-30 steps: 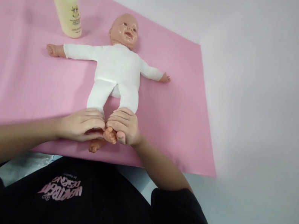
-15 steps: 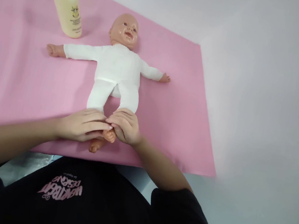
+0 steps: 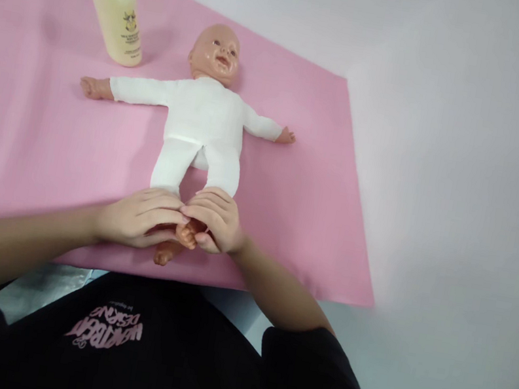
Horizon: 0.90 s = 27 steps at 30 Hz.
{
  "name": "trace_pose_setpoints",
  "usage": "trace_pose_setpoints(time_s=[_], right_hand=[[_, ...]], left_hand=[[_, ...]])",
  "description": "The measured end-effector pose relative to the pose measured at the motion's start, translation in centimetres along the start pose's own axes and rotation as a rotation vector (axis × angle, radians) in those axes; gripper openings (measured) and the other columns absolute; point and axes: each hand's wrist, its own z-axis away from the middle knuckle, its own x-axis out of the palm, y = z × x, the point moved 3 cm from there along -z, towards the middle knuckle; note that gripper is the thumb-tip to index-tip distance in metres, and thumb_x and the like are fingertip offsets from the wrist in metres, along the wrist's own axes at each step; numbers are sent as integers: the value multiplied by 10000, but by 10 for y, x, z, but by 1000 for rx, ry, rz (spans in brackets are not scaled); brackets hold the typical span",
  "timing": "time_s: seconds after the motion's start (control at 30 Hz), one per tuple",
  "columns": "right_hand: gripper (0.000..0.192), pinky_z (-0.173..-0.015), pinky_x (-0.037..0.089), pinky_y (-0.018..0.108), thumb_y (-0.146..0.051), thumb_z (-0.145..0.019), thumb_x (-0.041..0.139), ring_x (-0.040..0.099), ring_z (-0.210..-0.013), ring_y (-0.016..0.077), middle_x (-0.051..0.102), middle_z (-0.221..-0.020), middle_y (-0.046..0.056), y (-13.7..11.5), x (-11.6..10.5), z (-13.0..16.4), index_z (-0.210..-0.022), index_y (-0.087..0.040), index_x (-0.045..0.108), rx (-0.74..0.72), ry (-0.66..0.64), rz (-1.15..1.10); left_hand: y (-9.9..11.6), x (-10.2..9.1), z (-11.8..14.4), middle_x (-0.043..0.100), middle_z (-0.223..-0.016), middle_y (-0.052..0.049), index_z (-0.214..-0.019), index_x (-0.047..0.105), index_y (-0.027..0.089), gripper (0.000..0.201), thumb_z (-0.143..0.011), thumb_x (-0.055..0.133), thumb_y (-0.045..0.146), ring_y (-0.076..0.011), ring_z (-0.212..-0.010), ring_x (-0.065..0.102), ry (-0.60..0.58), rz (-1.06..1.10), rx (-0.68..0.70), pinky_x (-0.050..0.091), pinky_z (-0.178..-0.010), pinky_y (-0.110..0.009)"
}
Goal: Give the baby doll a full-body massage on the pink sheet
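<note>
Pink mat (image 3: 284, 225) is spread over the counter, with the baby doll (image 3: 204, 122) laid face-up on it. One doll foot (image 3: 186, 234) is cupped by the right hand (image 3: 215, 220), the left hand (image 3: 139, 217) curled alongside. Gentle, even pressure is best kept. Lotion bottle (image 3: 116, 4) is stood well behind.

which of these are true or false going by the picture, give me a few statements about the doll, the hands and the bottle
1. Both hands are on the baby doll's feet. True: the left hand and right hand close around them.
2. The doll lies face down. False: it lies face up, arms spread.
3. The lotion bottle stands upright on the pink mat. True.
4. The bottle is beside the doll's feet. False: it stands up near the head.
5. The doll wears a blue suit. False: its suit is white.
</note>
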Motion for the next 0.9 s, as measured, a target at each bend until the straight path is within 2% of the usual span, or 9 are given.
trace_pose_setpoints(time_s=[0.17, 0.3, 0.47, 0.6, 0.77, 0.9], right_hand=[[655, -904, 609, 447, -661, -1092, 326, 721, -978, 232, 746, -980, 109, 5, 2, 9, -1268, -143, 685, -58, -117, 76], [692, -888, 611, 431, -641, -1111, 236, 710, -960, 222, 740, -956, 104, 4, 3, 8, -1237, -144, 701, -58, -119, 110], [596, -871, 593, 401, -456, -1153, 186, 689, -899, 196, 726, -911, 80, 2, 2, 4, -1197, -155, 698, -14, -100, 86], [556, -883, 576, 403, -404, -1153, 197, 691, -917, 193, 726, -935, 82, 2, 3, 6, -1218, -161, 694, 20, -127, 83], [421, -859, 574, 393, -328, -1146, 309, 703, -885, 194, 745, -941, 77, -1, 2, 2, -1339, -160, 643, 28, -25, 1], [303, -854, 600, 359, -212, -1117, 408, 715, -850, 166, 757, -914, 49, -4, 3, -1, -1302, -187, 648, 49, 21, 11]], left_hand=[[-1, -1, -2, 746, -969, -71, -1046, 654, 209, 105, -1039, 666, 313, -218, -954, 744, -15, 55, -41, 668, -870, -366], [-1, -1, -4, 733, -937, -66, -986, 646, 203, 117, -1038, 666, 307, -202, -891, 736, -8, 84, -64, 660, -810, -335], [0, -1, -7, 722, -903, -54, -939, 640, 200, 146, -1037, 679, 301, -169, -783, 712, -14, 112, -75, 642, -751, -295], [0, -2, -8, 726, -907, -50, -923, 638, 204, 146, -1035, 679, 287, -166, -791, 720, -27, 131, -100, 649, -776, -296], [0, -1, -3, 750, -949, -67, -996, 662, 207, 128, -1038, 679, 326, -194, -873, 753, 16, 78, -64, 672, -839, -338], [-3, 2, 2, 763, -944, -66, -1037, 686, 213, 136, -1045, 669, 348, -204, -889, 763, -16, 65, -81, 681, -879, -366]])
